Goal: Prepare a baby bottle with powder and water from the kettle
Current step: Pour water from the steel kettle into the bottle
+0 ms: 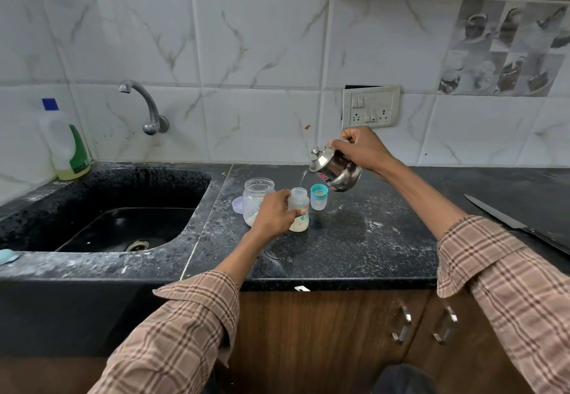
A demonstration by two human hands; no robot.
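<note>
A clear baby bottle (pixel 299 205) stands open on the dark counter (pixel 354 245), with pale liquid in its bottom. My left hand (pixel 273 216) grips its side. My right hand (pixel 359 145) holds the handle of a small steel kettle (pixel 336 170), tilted to the left above the bottle. A thin stream of water runs from the spout into the bottle's mouth. Left of the bottle stands an open clear jar (pixel 256 197) with white powder at its base. The bottle's teal-ringed cap (pixel 319 197) stands just right of the bottle.
A black sink (pixel 101 205) lies to the left with a wall tap (pixel 145 106) above it. A detergent bottle (pixel 66 143) stands at the sink's back corner. A lilac lid (pixel 237 204) lies beside the jar. A knife (pixel 518 224) lies at the right. A socket plate (pixel 371 106) is on the wall.
</note>
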